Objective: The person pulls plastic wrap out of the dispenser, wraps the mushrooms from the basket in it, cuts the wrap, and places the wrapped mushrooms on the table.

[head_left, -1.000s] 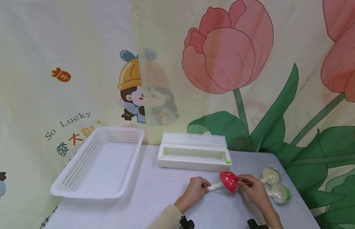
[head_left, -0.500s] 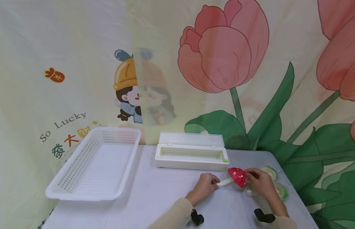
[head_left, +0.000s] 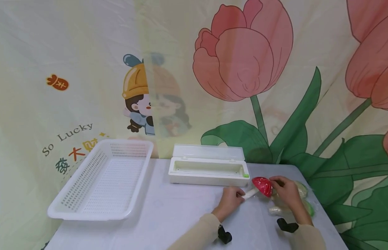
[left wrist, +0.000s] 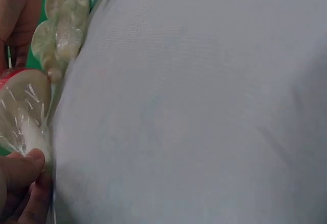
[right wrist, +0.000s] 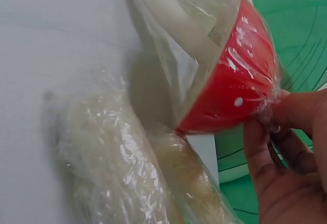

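Note:
A toy mushroom (head_left: 262,186) with a red, white-dotted cap and a pale stem is wrapped in clear plastic and held above the table between both hands. My left hand (head_left: 229,202) pinches the stem end; in the left wrist view the thumb and fingers grip the wrapped stem (left wrist: 34,139). At the cap side, my right hand (head_left: 288,194) pinches the gathered plastic at the top of the red cap (right wrist: 237,83). Just below the right hand lie two more wrapped mushrooms (head_left: 307,207) with green-edged caps, partly hidden by that hand.
On the left of the table (head_left: 178,215) stands a white perforated basket (head_left: 131,205). A long white box (head_left: 209,178) with its lid raised sits at the back middle. Behind the table hangs a printed cloth (head_left: 175,34) with tulips.
Both hands have carried the red mushroom a little to the right and back across the table. The head view has shifted slightly; the grips look the same.

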A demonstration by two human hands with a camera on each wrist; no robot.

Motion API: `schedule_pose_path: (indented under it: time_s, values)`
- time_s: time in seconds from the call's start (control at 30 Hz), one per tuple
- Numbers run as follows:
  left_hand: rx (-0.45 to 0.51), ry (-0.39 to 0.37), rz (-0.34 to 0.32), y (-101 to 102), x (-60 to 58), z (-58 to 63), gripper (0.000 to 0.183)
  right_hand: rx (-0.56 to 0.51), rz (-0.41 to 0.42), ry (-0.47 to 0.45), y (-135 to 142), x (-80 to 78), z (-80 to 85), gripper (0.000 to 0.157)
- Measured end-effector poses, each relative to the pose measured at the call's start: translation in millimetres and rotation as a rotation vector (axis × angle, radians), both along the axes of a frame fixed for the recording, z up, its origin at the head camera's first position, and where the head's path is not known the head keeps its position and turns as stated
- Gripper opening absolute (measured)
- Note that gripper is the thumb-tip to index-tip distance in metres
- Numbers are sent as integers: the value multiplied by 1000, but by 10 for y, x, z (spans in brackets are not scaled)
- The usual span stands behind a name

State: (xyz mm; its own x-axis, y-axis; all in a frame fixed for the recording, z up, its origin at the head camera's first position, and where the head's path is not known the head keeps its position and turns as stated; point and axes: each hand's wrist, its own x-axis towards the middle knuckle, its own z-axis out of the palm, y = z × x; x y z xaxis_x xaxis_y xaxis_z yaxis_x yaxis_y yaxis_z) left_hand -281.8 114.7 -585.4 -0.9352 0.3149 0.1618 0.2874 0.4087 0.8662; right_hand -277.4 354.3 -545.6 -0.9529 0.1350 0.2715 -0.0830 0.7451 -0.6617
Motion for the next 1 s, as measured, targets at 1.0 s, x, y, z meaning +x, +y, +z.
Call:
schedule_pose_path:
  time_s: [1.0]
  values:
    - [29, 10, 5, 233, 64, 71, 22, 40, -3, 82, 7, -235, 79, 23]
